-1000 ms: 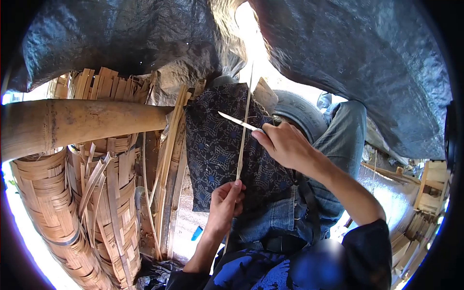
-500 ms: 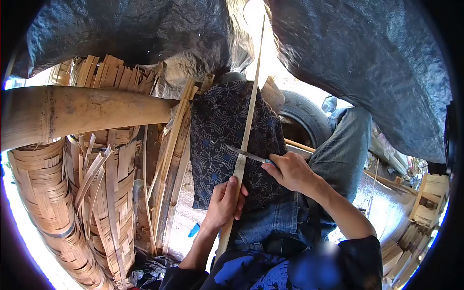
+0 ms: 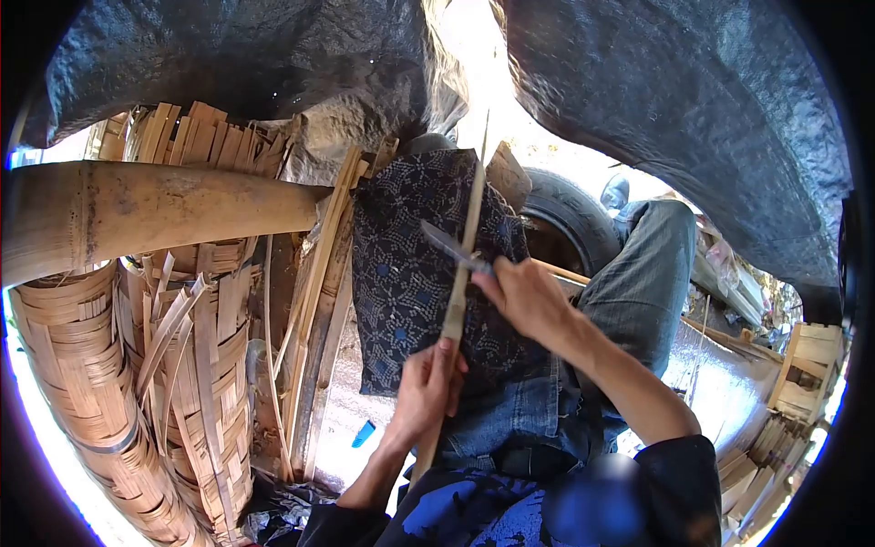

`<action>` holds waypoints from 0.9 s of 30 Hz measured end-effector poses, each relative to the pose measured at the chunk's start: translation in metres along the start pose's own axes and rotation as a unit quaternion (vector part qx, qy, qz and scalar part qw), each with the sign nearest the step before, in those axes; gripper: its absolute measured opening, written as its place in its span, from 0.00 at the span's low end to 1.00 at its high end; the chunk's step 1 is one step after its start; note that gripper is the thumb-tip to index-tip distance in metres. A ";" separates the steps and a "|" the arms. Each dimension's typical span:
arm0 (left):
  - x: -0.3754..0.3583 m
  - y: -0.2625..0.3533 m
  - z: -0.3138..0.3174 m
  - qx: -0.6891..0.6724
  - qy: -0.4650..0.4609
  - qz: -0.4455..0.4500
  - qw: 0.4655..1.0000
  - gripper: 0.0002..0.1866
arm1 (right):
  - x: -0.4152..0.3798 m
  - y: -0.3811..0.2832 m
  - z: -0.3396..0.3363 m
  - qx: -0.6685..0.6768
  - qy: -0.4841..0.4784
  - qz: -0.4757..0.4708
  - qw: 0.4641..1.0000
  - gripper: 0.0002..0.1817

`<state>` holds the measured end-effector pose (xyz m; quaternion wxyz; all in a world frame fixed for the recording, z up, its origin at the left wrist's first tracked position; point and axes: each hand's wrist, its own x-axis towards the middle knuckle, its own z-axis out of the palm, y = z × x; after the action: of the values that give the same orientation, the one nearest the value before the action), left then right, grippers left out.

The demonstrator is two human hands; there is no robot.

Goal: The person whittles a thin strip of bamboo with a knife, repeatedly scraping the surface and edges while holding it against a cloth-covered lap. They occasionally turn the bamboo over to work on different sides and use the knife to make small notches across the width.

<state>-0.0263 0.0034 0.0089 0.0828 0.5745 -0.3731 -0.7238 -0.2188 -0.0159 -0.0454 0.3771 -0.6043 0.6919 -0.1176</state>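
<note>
A long bamboo strip (image 3: 458, 305) runs up from my lap, across a dark patterned cloth (image 3: 401, 264) spread over my leg. My left hand (image 3: 427, 387) is closed around the strip near its lower part. In my right hand (image 3: 533, 296) is a knife (image 3: 448, 242), gripped by its handle. The knife's blade crosses the strip and points up and to the left. Part of the handle is hidden by my fingers.
A thick bamboo pole (image 3: 182, 211) juts in from the left. Below it stand rolls of woven bamboo (image 3: 77, 365). A tire (image 3: 570, 214) lies beyond my knee, and dark sheeting (image 3: 674, 109) hangs overhead. A small blue object (image 3: 364, 433) is on the ground.
My right hand and the knife have moved up along the strip, away from my left hand. The strip's far end now appears lower. My left hand has shifted only slightly.
</note>
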 end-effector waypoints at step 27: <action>-0.004 0.006 0.014 0.103 0.029 0.031 0.994 0.23 | 0.005 0.004 -0.029 -0.074 0.077 -0.052 0.993 0.27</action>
<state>-0.0394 0.0080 0.0169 0.0556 0.5889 -0.4609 -0.6616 -0.2408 -0.0284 -0.0297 0.2706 -0.6550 0.6930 -0.1322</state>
